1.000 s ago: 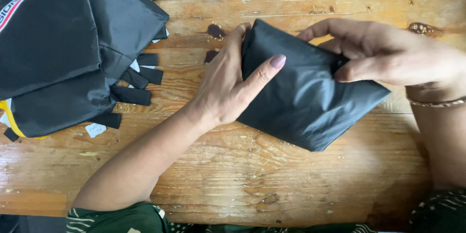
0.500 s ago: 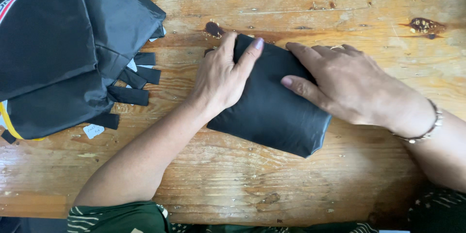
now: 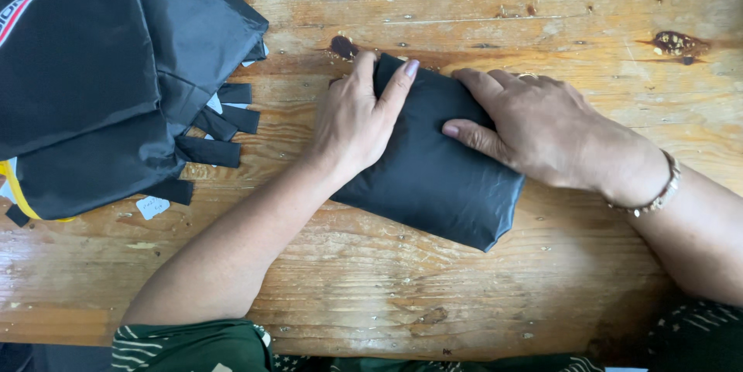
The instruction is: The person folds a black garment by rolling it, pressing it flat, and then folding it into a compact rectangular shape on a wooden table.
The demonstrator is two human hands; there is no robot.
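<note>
Both hands press flat on a folded black fabric bundle (image 3: 433, 167) lying on the wooden tabletop (image 3: 542, 16). Her left hand (image 3: 357, 120) covers the bundle's left end, fingers together and stretched along its top edge. Her right hand (image 3: 542, 128) lies on the bundle's right part, fingers together, thumb across the cloth; neither hand grips. Well to the left of the bundle sits a stack of black fabric bags (image 3: 108, 78) with strap ends sticking out. It looks like the flattening step of folding; next the packet probably needs holding closed without springing open.
</note>
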